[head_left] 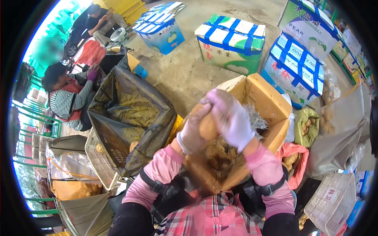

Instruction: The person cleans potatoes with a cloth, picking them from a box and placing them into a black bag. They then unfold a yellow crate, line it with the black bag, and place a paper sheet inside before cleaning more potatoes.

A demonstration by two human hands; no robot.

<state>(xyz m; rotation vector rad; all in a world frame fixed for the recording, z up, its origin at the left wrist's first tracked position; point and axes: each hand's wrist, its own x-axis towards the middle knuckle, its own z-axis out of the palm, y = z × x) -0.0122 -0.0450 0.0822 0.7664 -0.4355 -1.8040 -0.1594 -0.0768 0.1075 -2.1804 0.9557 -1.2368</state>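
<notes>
A smooth yellow-brown potato (208, 127) is held above an open cardboard box (274, 93). My left hand (191, 129), in a pale glove, is closed around its left side. My right hand (232, 120), also gloved and slightly blurred, curls over the potato from the right, its fingertips meeting those of the left. Inside the box lie dirt-covered potatoes (221, 152) and a crumpled clump of grey plastic (256, 118). Left of my hands, a crate with a dark, dirty liner (136, 98) has a few potatoes near its bottom.
Taped cartons (232, 43) stand ahead on the concrete floor. To the right are a green bag (307, 125), a red bag (299, 173) of potatoes and a white plastic basket (330, 202). A co-worker in a striped top (65, 100) sits at left; another person sits farther back.
</notes>
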